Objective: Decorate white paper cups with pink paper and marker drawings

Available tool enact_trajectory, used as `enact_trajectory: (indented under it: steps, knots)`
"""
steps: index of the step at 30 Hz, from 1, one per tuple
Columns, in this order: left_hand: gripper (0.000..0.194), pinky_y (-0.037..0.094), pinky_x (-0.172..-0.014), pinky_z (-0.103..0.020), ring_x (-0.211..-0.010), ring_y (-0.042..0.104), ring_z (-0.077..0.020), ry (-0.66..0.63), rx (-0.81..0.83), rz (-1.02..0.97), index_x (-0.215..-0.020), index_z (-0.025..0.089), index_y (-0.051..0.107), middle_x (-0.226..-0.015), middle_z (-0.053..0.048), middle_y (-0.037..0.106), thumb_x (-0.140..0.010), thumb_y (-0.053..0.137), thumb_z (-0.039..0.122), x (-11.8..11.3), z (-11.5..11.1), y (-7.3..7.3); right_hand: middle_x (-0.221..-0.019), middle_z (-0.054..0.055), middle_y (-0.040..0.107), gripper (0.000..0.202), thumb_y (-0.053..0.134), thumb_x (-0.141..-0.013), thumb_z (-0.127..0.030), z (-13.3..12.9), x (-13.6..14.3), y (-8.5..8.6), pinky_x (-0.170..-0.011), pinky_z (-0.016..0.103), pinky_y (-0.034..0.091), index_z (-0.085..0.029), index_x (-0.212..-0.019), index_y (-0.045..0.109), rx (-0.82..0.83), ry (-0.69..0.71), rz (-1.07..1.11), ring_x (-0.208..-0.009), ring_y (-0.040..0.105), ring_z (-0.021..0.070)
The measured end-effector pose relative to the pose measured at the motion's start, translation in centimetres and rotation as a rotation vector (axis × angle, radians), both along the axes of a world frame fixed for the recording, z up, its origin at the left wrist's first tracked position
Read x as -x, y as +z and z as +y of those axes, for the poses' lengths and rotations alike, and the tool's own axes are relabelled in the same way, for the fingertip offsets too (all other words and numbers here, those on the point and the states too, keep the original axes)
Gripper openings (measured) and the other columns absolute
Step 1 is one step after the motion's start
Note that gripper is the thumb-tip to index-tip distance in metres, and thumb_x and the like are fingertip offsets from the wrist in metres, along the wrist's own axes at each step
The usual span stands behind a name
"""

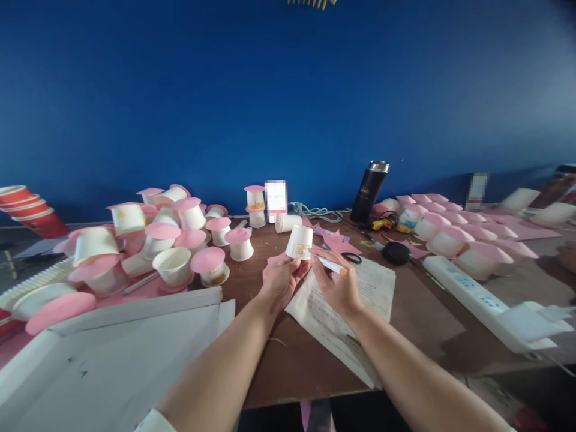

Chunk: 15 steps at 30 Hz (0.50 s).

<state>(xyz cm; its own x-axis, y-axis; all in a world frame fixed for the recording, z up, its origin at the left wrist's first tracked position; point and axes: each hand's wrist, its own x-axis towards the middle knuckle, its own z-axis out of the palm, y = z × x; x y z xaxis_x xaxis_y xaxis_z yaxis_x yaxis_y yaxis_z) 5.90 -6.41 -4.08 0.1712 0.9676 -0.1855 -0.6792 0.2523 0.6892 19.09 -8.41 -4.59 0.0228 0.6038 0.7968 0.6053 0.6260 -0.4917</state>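
A white paper cup (299,240), upside down with a yellow-gold drawing on its side, is held near its rim by my left hand (284,281). My right hand (336,287) grips a white marker with an orange end (332,264), its tip close to the cup's side; whether they touch is hard to make out. Beneath both hands lies a printed paper sheet (373,282). Pink paper pieces (338,241) and black-handled scissors (351,258) are just behind my right hand. Another white cup (288,224) lies on its side beyond the held one.
Many cups with pink paper tops (162,237) crowd the left, beside a white cardboard box (130,366). On the right are more pink-topped cups (450,237), a power strip (477,300) and a black round object (396,252). A black thermos (369,192) stands by the blue wall.
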Motion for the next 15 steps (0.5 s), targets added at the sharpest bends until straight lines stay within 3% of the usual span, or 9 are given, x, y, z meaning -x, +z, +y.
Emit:
enact_trajectory:
  steps: [15]
  knots:
    - [0.013, 0.056, -0.08, -0.021, -0.075, 0.068, -0.011, 0.003, 0.004, -0.015, -0.075, 0.011, 0.072, -0.086, -0.007, 0.073, -0.075, 0.069, -0.001, -0.05, 0.11, -0.23, -0.098, 0.006, 0.077, 0.015, 0.057, -0.096, -0.023, 0.06, 0.07, -0.02, -0.089, 0.036, 0.059, -0.022, -0.104, 0.071, -0.029, 0.003, -0.005, -0.094, 0.073, 0.0211]
